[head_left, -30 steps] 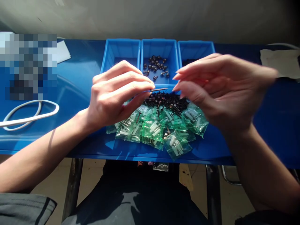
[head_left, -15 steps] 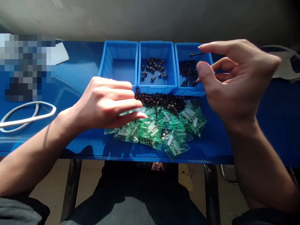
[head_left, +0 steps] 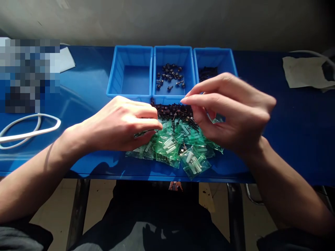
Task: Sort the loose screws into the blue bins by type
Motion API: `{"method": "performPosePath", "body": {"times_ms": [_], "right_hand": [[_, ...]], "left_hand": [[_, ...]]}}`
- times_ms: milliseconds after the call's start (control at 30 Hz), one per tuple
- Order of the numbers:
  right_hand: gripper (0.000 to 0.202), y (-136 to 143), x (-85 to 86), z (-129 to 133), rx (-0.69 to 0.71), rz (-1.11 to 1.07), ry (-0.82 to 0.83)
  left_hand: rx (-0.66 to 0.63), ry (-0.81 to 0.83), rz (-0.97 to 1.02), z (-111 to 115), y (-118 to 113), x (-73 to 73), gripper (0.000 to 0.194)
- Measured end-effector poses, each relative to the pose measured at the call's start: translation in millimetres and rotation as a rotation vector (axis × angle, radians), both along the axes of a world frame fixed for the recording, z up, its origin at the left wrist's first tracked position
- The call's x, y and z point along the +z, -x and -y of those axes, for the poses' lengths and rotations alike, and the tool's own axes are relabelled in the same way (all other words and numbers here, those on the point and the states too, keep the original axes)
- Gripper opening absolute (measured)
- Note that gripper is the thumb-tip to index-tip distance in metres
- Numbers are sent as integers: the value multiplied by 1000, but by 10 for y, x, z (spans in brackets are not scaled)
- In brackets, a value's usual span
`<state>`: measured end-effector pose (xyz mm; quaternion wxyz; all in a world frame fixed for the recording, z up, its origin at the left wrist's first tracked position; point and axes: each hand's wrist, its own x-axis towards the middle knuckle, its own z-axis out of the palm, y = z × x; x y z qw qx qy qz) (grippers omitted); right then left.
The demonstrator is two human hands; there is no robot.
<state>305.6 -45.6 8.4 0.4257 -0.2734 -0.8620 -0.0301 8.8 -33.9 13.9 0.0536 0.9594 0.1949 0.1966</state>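
My left hand hovers over the left side of the green plastic packets, fingers curled and thumb drawn close to the index finger. Whatever lies between those fingertips is hidden. My right hand is above the right end of the heap of black screws, its fingers bent together in a pinch and pointing left. No object shows at its tips. The packets hold white plug-like pieces. Behind the heap, the middle blue bin contains black screws with wide heads; the right blue bin contains longer dark screws, partly covered by my right hand.
The left blue bin adjoins the middle one. A white cable loop lies on the blue table at left, near a blurred patch and a white sheet. Beige paper lies far right. A wall rises behind.
My right hand has come left and down from the right bin, where a dark screw showed at its fingertips. My left hand has shifted slightly right and down, its thumb closing toward the index finger.
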Motion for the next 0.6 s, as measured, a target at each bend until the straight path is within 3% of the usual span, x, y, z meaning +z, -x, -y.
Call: {"method": "performPosePath", "body": {"times_ms": [133, 300, 433, 600], "right_hand": [[23, 58, -26, 74, 83, 50, 74], [20, 192, 23, 181, 219, -121, 402], [11, 279, 33, 241, 203, -283, 575], [15, 325, 16, 268, 199, -485, 736]], "left_hand": [[-74, -38, -3, -28, 5, 18, 13], [41, -167, 304, 68, -85, 27, 2], [97, -191, 404, 204, -122, 6, 18], [-2, -170, 418, 226, -111, -13, 26]]}}
